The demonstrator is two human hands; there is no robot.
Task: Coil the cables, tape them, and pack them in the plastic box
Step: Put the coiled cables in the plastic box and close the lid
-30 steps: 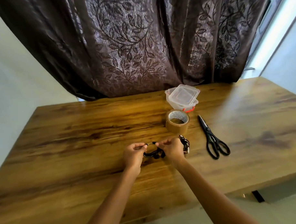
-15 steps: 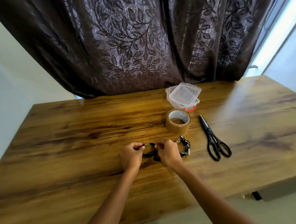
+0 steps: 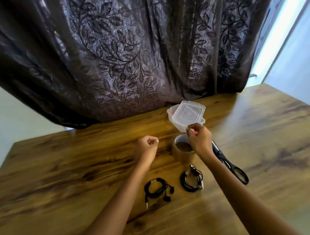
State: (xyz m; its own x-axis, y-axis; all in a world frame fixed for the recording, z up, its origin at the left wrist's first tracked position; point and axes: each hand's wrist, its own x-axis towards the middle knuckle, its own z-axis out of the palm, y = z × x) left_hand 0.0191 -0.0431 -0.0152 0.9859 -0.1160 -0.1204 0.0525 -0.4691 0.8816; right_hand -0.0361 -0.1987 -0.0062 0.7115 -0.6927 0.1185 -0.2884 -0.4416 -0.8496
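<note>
- Right hand: reaches over the roll of brown packing tape. Thumb and forefinger are closed at the near corner of the clear plastic lid and appear to pinch it.
- Left hand: hangs above the wooden table beside the tape, fingers curled into a loose fist that holds nothing.
- Clear rectangular plastic box: stands at the far side of the table, in front of the dark leaf-patterned curtain. Its lid lies skewed on top, not snapped down.
- Coil of thin black earphone cable and coil of black cable with a metal plug: lie side by side on the table near the person, apart from each other and from both hands. Each seems bound with a strip of tape.
- Black-handled scissors: lie to the right of the tape, partly behind the right forearm.
- Step in hand, as judged: opening the box for packing.
- Method: lift the lid straight off by its corner; the light box may slide or tip, so the free left hand should steady its wall.
- Set the lid beside the box, away from the tape and scissors, leaving the opening free for both coils.
</note>
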